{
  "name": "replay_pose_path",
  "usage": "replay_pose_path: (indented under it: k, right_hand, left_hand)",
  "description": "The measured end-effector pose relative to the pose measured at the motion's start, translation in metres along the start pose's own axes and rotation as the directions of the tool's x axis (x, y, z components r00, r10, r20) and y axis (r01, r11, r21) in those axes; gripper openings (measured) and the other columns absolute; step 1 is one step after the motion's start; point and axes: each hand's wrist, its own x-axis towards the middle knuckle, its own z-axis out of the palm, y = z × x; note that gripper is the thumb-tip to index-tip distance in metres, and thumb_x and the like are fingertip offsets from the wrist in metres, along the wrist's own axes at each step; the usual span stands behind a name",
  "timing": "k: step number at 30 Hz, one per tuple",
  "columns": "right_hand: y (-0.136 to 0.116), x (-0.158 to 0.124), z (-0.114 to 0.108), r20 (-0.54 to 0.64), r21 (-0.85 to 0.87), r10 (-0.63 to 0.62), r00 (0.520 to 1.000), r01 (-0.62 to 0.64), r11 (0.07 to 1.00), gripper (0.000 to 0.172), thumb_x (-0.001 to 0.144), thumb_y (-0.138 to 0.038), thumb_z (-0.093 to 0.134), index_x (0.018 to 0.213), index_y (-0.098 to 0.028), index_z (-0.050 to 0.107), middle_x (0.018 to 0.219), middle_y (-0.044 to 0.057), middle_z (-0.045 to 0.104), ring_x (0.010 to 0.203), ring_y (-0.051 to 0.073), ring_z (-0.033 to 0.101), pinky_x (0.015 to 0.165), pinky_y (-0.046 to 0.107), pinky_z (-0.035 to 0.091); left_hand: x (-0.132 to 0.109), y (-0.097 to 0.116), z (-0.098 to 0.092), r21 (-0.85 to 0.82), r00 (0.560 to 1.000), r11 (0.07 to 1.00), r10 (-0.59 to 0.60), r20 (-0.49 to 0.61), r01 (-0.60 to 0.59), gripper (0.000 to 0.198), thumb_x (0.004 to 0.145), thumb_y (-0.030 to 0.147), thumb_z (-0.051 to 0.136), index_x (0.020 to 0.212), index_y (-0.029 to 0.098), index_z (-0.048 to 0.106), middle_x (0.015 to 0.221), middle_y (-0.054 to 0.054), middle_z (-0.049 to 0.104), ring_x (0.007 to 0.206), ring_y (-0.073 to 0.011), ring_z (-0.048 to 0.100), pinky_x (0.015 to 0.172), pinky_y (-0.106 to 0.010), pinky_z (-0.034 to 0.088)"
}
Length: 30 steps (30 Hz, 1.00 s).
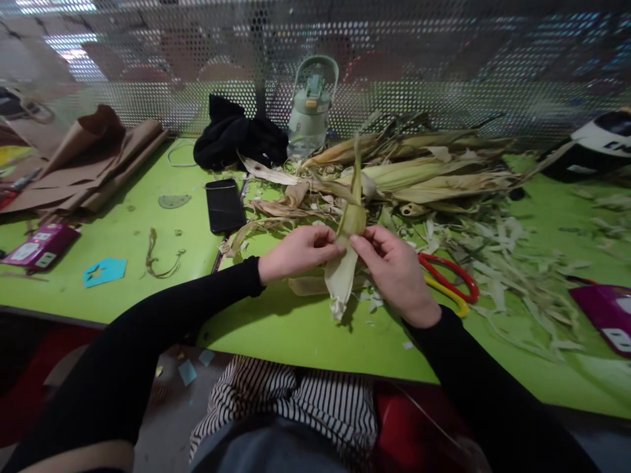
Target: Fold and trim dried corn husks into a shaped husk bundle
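A pale yellow-green corn husk hangs between my hands above the green table, its broad end toward me and its narrow tip pointing away. My left hand pinches its left edge between thumb and fingers. On the right edge, my right hand grips it the same way. Another husk piece lies flat on the table, partly hidden under the held one. Scissors with red and yellow handles rest just right of my right hand; their blades are not visible. A heap of dried corn husks lies beyond my hands.
A phone, black cloth and a pale green bottle stand or lie behind my left hand. Brown paper is at far left. Husk shreds cover the right side. A perforated metal screen borders the back.
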Motion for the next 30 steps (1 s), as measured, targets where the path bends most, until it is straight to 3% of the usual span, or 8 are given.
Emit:
replay_pose_path:
  k: [4, 8, 12, 17, 21, 24, 27, 30]
  right_hand:
    - [0.004, 0.004, -0.036, -0.036, -0.319, 0.007, 0.999, -0.018, 0.947, 0.018, 0.093, -0.039, 0.054, 0.096, -0.022, 0.060, 0.090, 0.008, 0.067, 0.072, 0.021, 0.059, 0.064, 0.034, 0.044]
    - [0.022, -0.005, -0.092, 0.025, -0.783, 0.193, 0.981, -0.101, 0.614, 0.010, 0.082, -0.026, 0.064, 0.080, -0.022, 0.055, 0.079, 0.013, 0.064, 0.070, 0.027, 0.057, 0.065, 0.040, 0.039]
    - [0.033, -0.021, -0.117, 0.045, -0.801, 0.301, 0.953, -0.146, 0.581, 0.018, 0.074, -0.014, 0.065, 0.077, -0.024, 0.051, 0.080, 0.014, 0.066, 0.071, 0.028, 0.060, 0.069, 0.040, 0.042]
    - [0.025, -0.025, -0.107, 0.140, -0.847, 0.340, 0.930, -0.065, 0.527, 0.017, 0.078, -0.021, 0.065, 0.080, -0.024, 0.048, 0.082, 0.014, 0.065, 0.068, 0.024, 0.057, 0.067, 0.037, 0.041]
    - [0.019, -0.013, -0.104, 0.095, -0.900, 0.387, 0.917, -0.087, 0.428, 0.018, 0.075, -0.022, 0.063, 0.072, -0.024, 0.046, 0.067, 0.007, 0.058, 0.055, 0.020, 0.050, 0.055, 0.034, 0.034]
    - [0.012, -0.006, -0.116, 0.046, -0.919, 0.361, 0.932, -0.102, 0.380, 0.010, 0.076, -0.023, 0.059, 0.082, -0.021, 0.051, 0.074, 0.009, 0.062, 0.061, 0.022, 0.054, 0.058, 0.033, 0.038]
    - [0.005, -0.006, -0.138, -0.082, -0.921, 0.395, 0.915, -0.221, 0.321, 0.029, 0.079, -0.039, 0.058, 0.097, -0.018, 0.056, 0.086, 0.015, 0.068, 0.070, 0.027, 0.062, 0.064, 0.037, 0.046]
    - [0.001, -0.017, -0.156, 0.051, -0.859, 0.453, 0.890, -0.192, 0.474, 0.058, 0.077, -0.061, 0.054, 0.119, -0.020, 0.058, 0.114, 0.019, 0.072, 0.098, 0.035, 0.069, 0.081, 0.044, 0.054]
  left_hand:
    - [0.000, 0.004, -0.003, -0.043, 0.997, 0.999, -0.032, -0.073, 0.029, 0.017, 0.088, 0.025, 0.061, 0.076, 0.015, 0.054, 0.069, 0.004, 0.051, 0.059, -0.0069, 0.042, 0.057, -0.022, 0.034]
    - [0.001, 0.012, -0.007, -0.070, 0.993, 0.997, -0.038, -0.115, 0.030, 0.017, 0.089, 0.024, 0.061, 0.076, 0.015, 0.055, 0.069, 0.004, 0.053, 0.057, -0.0064, 0.042, 0.055, -0.022, 0.033]
    - [0.001, 0.020, -0.008, -0.108, 0.988, 0.994, -0.016, -0.152, 0.000, 0.013, 0.089, 0.021, 0.061, 0.080, 0.014, 0.057, 0.071, 0.003, 0.056, 0.059, -0.0068, 0.046, 0.060, -0.023, 0.038]
    - [-0.001, 0.025, -0.008, -0.119, 0.982, 0.991, 0.038, -0.186, -0.061, 0.005, 0.087, 0.016, 0.062, 0.089, 0.012, 0.060, 0.080, 0.000, 0.064, 0.066, -0.0077, 0.052, 0.069, -0.024, 0.043]
    - [-0.002, 0.025, -0.010, -0.111, 0.979, 0.982, 0.131, -0.158, -0.149, 0.006, 0.089, 0.016, 0.059, 0.084, 0.012, 0.059, 0.074, 0.001, 0.061, 0.062, -0.0066, 0.049, 0.062, -0.022, 0.040]
    - [-0.002, 0.027, -0.013, -0.108, 0.976, 0.983, 0.130, -0.175, -0.150, 0.006, 0.089, 0.016, 0.059, 0.086, 0.011, 0.060, 0.075, 0.000, 0.061, 0.062, -0.0067, 0.050, 0.059, -0.022, 0.039]
    - [-0.002, 0.030, -0.017, -0.113, 0.970, 0.981, 0.134, -0.202, -0.159, 0.004, 0.089, 0.014, 0.060, 0.086, 0.011, 0.060, 0.076, 0.000, 0.062, 0.063, -0.0067, 0.051, 0.060, -0.022, 0.040]
    - [0.000, 0.031, -0.021, -0.160, 0.964, 0.964, 0.178, -0.199, -0.211, 0.006, 0.089, 0.010, 0.058, 0.084, 0.012, 0.059, 0.072, 0.002, 0.059, 0.060, -0.0056, 0.047, 0.059, -0.021, 0.039]
